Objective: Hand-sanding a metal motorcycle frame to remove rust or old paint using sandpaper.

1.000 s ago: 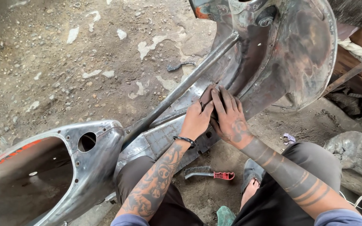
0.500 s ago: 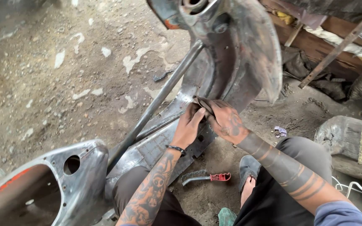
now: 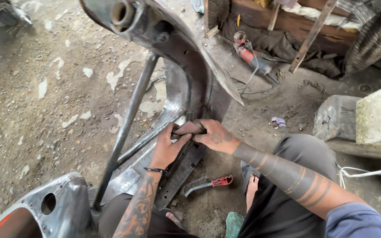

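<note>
Reddish-brown sandpaper (image 3: 189, 128) was pinched in the grip of both the left hand (image 3: 167, 150) and right hand (image 3: 216, 137), pressed against the bare metal frame (image 3: 186, 83); a wire brush (image 3: 206, 184) lay on the floor below.

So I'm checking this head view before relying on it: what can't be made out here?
- What the left hand and right hand press on the bare metal frame: only a brownish edge shows between the fingers.
- Frame's top and rear shell: cut off by the picture edges.
- Red power tool: its head is too small to identify.
</note>
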